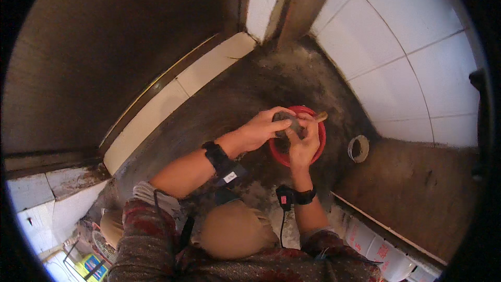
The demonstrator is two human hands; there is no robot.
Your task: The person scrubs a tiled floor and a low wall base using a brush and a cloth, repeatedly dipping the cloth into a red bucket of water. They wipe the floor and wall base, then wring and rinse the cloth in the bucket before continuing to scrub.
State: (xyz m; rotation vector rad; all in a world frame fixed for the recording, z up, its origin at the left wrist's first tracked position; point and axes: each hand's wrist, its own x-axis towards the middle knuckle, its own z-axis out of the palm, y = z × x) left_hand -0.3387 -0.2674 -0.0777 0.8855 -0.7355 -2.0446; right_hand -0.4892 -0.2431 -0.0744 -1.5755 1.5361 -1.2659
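Note:
My left hand (266, 124) grips a dark grey, rounded lump (280, 117), whose kind I cannot tell. Close against it, my right hand (305, 139) has its thumb on the lump's near side. A short light-brown piece, perhaps a wooden handle (321, 116), sticks out to the right from between my right fingers; its other end is hidden. Both hands are held over a red plastic basin (321, 143). The inside of the basin looks dark, and my hands cover much of it.
Dark, stained floor (219, 113) surrounds the basin. A pale ring-shaped pipe end (358, 149) is to the right, beside a brown board (415, 176). White tiled wall (383, 82) rises beyond. A light tiled ledge (180, 94) runs along the left. White containers (375, 246) with red writing are lower right.

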